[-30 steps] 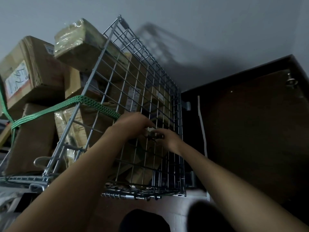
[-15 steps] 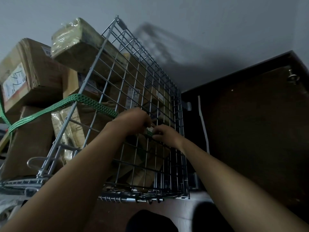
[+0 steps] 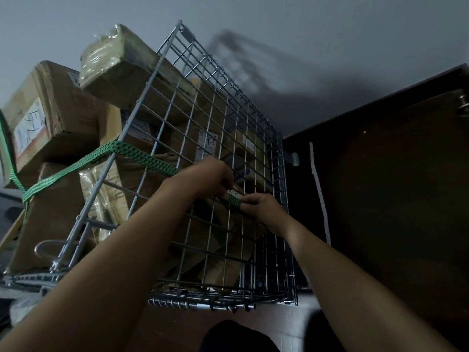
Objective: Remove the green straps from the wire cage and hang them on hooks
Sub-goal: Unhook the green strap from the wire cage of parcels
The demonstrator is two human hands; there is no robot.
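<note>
Running over the wire cage (image 3: 223, 118), the green strap (image 3: 142, 157) is pinched by the left hand (image 3: 208, 177) and the right hand (image 3: 261, 208).

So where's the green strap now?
In the head view the green strap runs from the boxes at left across the wire cage to centre, held by the left hand and right hand.

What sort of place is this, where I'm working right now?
Probably a storeroom or loading area: a wire cage packed with labelled cardboard boxes, a green strap binding them, and a dark door beside it.
</note>
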